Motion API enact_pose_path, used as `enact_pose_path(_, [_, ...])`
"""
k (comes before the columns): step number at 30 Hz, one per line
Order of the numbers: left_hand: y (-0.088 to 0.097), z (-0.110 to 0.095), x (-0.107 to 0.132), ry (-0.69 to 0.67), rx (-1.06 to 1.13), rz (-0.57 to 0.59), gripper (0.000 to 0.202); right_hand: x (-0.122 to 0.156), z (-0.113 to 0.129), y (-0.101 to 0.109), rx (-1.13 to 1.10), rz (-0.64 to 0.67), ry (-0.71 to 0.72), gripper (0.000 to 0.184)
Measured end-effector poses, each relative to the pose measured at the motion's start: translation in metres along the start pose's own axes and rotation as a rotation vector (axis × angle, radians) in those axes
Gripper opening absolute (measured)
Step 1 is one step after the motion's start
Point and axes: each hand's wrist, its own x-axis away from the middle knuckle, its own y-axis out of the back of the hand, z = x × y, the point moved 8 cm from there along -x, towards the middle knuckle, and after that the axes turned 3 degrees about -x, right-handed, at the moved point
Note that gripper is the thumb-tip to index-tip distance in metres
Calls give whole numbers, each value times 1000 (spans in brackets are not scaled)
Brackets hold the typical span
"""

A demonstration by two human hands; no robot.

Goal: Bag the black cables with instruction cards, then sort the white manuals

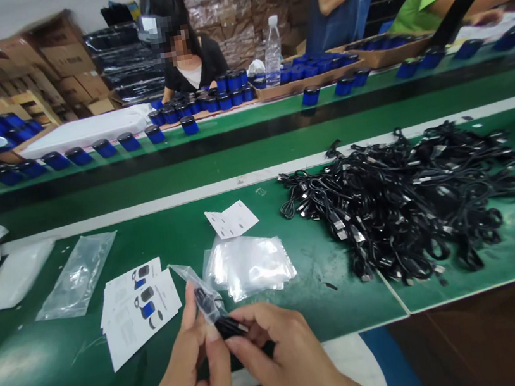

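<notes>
Fingers of the left hand (192, 375) pinch a clear bag (207, 302) at the lower middle of the frame, thumb nearly meeting them; those of the right hand (286, 345) grip a black cable (228, 327), partly inside it. More cables (399, 211) heap at right; leaflets (133, 312) lie left, flat bags (261, 266) near centre.

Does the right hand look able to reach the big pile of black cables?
Probably yes: nothing tall stands between the right hand and the pile, though that hand is holding a cable.
</notes>
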Motion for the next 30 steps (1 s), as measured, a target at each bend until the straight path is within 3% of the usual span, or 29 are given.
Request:
enact_pose_path(3, [4,-2,-1,-17,10,-23,26,-2,-6,-10,-390,179,-249,20])
enact_pose_path(6, [5,-2,3,-4,90,-58,29,1,-14,-22,-801,220,-513,31])
enact_pose_path(8, [5,0,7,6,133,-89,31,-1,-15,-27,-870,214,-529,33])
enact_pose_path(10, [3,-2,11,-20,125,-108,26,-7,-12,-16,-660,98,-337,26])
enact_pose_path(14, [-2,-1,16,-28,58,-98,22,-4,32,9,129,-187,328,15])
enact_pose_path(16, [-2,1,14,-2,23,-102,23,0,45,8,380,-246,489,17])
enact_pose_path(17, [-2,1,13,-8,9,-106,24,-1,47,9,460,-270,504,15])
enact_pose_path(19, [-1,-3,11,-64,3,-118,26,-8,45,11,520,-275,441,15])
enact_pose_path(22, [-3,-10,13,-161,12,-119,22,-28,24,3,322,-67,192,29])
enact_pose_path(24, [-9,-12,15,-203,14,-77,18,-35,8,-4,134,53,29,15])
enact_pose_path(27, [-16,-13,13,-307,33,11,25,-36,-11,-1,-57,50,-134,4])
enact_pose_path(30, [0,-3,-5,-330,158,-50,16,-26,-20,2,-235,124,-236,15])
